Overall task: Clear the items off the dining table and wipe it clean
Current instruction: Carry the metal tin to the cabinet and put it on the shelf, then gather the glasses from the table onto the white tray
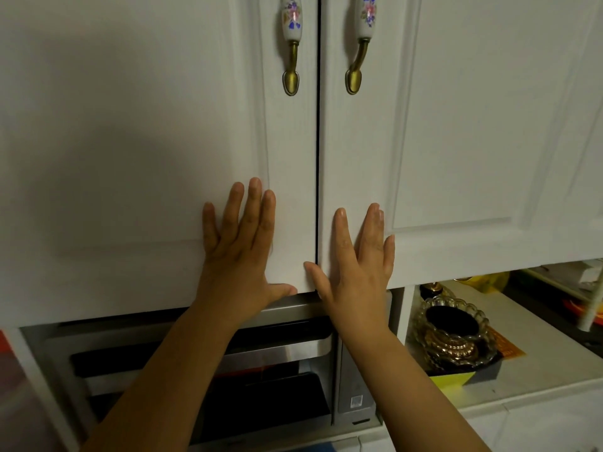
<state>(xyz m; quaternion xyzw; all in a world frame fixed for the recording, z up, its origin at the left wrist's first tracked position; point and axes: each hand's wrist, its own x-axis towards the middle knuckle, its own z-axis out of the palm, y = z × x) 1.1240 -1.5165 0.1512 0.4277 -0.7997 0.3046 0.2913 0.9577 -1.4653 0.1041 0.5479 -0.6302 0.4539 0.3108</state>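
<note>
I face two white upper cabinet doors, both closed, with a thin dark gap between them. My left hand (243, 243) lies flat on the lower corner of the left door (130, 158), fingers spread, holding nothing. My right hand (357, 259) lies flat on the lower corner of the right door (473, 141), fingers apart, also holding nothing. Each door carries a floral ceramic handle with brass ends, the left handle (291, 44) and the right handle (362, 44), above my hands. The dining table is not in view.
A steel microwave oven (277, 370) sits in a niche under the doors. To its right, a glass scalloped dish (453, 331) stands on a dark box on the white counter (538, 370). Yellow packaging (489, 280) lies further back.
</note>
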